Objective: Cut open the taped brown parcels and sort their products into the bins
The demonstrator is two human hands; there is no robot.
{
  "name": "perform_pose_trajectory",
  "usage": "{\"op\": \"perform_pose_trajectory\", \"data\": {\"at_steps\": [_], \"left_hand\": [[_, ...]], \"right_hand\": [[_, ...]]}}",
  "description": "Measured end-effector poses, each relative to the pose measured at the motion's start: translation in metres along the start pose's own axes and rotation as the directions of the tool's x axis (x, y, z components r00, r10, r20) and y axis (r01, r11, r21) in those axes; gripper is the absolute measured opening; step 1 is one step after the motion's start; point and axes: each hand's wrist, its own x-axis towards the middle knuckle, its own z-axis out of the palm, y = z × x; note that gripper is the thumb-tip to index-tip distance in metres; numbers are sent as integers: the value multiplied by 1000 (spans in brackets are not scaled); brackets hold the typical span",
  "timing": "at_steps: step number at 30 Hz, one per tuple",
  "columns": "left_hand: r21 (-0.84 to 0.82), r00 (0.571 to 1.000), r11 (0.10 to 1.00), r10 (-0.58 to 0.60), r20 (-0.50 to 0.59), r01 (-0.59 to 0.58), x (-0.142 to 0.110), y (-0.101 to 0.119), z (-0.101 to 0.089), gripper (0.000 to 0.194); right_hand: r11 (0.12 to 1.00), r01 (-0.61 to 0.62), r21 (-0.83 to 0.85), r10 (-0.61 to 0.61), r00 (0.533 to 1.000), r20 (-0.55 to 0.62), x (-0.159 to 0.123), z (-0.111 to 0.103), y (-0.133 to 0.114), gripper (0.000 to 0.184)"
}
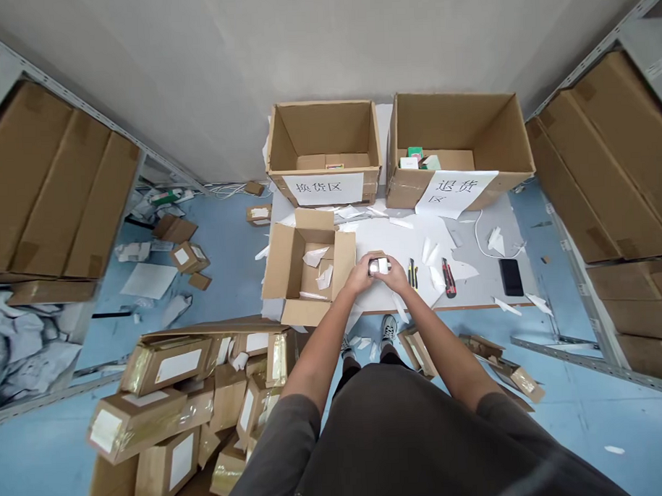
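Observation:
Over the white table, both hands meet around a small brown cardboard box (377, 255) that has something white inside or on top of it. My left hand (359, 276) grips its left side, while my right hand (395, 276) is closed on the right side. Whether my right fingers also pinch the white content is too small to tell. Left of my hands stands an open carton (345, 265) with torn white paper in it. To the right lie a yellow-and-black cutter (413, 274) and a red-and-black utility knife (448, 278).
Two large labelled cartons stand at the back, the left one (321, 136) and the right one (457, 120) holding small boxes. A phone (511, 277) lies near the right edge of the table (376, 297). A big carton of taped parcels (177, 365) fills the lower left. Shelves flank both sides.

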Motion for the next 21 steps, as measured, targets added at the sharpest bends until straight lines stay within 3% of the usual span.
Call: {"op": "perform_pose_trajectory", "data": {"at_steps": [4,9,12,16,19,21], "left_hand": [[-33,1000,999,-18,-14,18,3,-2,0,88],[-31,1000,999,20,-19,-20,7,-9,1,85],[-1,999,999,38,-21,-38,8,-11,2,80],[102,1000,995,-23,4,22,9,-7,2,74],[123,999,991,-53,9,51,10,-2,1,75],[117,998,991,-70,9,68,11,1,-1,75]], "right_hand": [[998,-57,-34,57,998,-19,2,-11,0,78],[998,-8,64,5,999,46,-2,-35,8,67],[1000,13,12,-14,997,81,-5,-31,12,63],[1000,-12,-14,13,993,115,-9,-19,12,71],[997,9,-71,-8,1000,20,-13,-25,3,71],[987,46,-154,-60,995,-84,-15,-30,-10,58]]}}
